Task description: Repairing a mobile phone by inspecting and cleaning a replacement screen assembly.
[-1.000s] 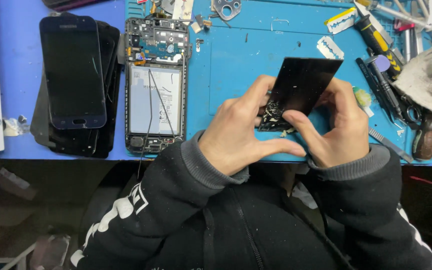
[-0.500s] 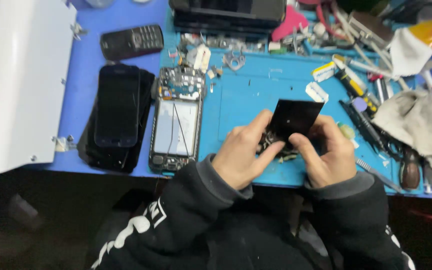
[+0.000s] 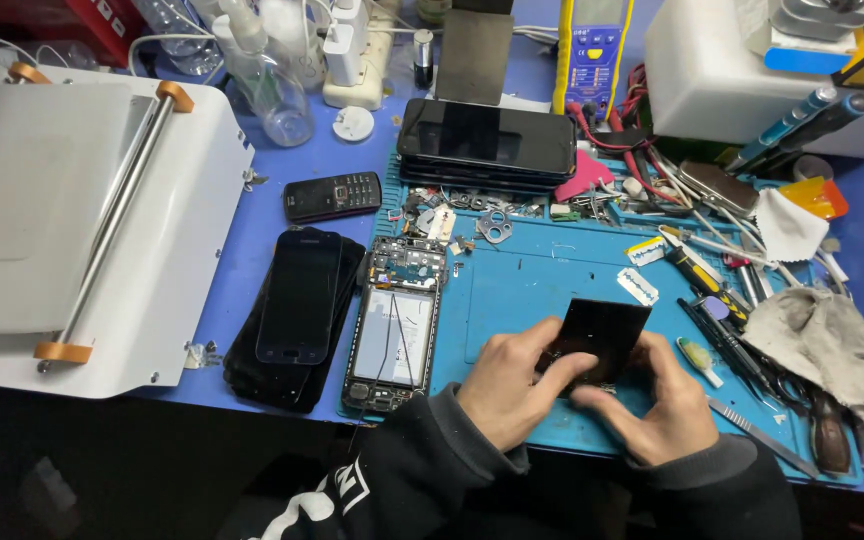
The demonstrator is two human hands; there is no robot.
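Fingers of both the left hand [image 3: 507, 385] and right hand [image 3: 652, 410] pinch a black phone screen [image 3: 602, 335] (opened phone [image 3: 394, 325] beside it), so reassembly looks unfinished.

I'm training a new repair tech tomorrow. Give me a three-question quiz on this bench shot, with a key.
1. True or false: both hands grip the black glass panel over the blue work mat.
2. What lies directly to the left of the opened phone? A) razor blade B) stack of dark phone screens C) grey cloth
3. Fill in: the small black keypad phone lies on the ____ table.

Key: 1 true, the left hand and the right hand hold it; 2 B; 3 blue.
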